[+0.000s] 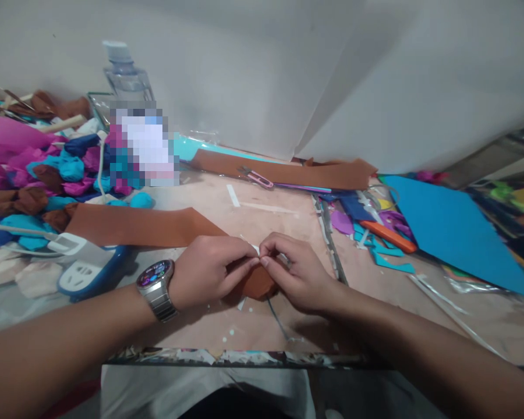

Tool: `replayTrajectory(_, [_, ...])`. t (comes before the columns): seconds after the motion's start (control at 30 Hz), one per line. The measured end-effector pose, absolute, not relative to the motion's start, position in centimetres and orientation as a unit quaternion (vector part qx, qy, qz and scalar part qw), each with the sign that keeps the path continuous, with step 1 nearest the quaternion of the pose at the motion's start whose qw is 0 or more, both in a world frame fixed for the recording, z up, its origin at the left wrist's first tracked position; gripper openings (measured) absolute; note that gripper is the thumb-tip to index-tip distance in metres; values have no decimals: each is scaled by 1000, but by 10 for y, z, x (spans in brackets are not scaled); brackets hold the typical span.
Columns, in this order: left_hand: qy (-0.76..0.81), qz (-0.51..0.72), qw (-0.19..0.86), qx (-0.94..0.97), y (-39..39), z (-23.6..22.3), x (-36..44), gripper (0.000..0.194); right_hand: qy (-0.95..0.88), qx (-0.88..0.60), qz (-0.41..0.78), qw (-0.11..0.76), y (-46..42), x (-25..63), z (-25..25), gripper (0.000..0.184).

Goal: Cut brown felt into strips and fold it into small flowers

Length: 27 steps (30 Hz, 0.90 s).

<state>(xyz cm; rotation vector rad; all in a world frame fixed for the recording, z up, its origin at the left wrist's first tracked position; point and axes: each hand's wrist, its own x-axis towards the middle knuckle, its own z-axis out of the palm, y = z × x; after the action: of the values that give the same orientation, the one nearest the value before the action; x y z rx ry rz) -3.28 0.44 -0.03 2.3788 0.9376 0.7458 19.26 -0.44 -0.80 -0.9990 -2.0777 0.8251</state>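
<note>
My left hand [220, 265], with a watch [155, 282] on its wrist, and my right hand [294, 267] meet over the table mat. Thumb and forefinger of each hand are pinched together, the fingertips touching at the top edge of a small folded brown piece [258, 283] of paper or thin cloth. A bit of white shows right at the fingertips; what it is cannot be made out. Behind my left hand lies a long brown strip [144, 226] of the same material. Part of the small piece is hidden by my fingers.
Crumpled coloured wads [70, 166] heap at the left beside a blue-and-white power strip [87, 273]. A bottle [124, 73] stands behind a blurred-out phone-like object [146, 145]. Thread snips [257, 176] rest on another brown strip [332, 176]. Rightward are an orange-handled cutter [388, 235] and a blue sheet [454, 224].
</note>
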Motion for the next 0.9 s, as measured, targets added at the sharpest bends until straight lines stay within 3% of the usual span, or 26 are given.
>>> replayTrajectory(0.17, [341, 271, 213, 875, 5, -3, -33, 23, -771, -409, 371, 316, -5, 191, -8, 8])
replayTrajectory(0.5, [346, 232, 189, 889, 7, -9, -30, 27, -814, -388, 310, 301, -1, 194, -9, 7])
replayTrajectory(0.73, [367, 243, 275, 855, 5, -1, -30, 19, -758, -417, 409, 291, -3, 192, -10, 9])
replayTrajectory(0.9, [392, 226, 303, 839, 5, 1, -31, 21, -803, -391, 331, 306, -3, 195, -8, 4])
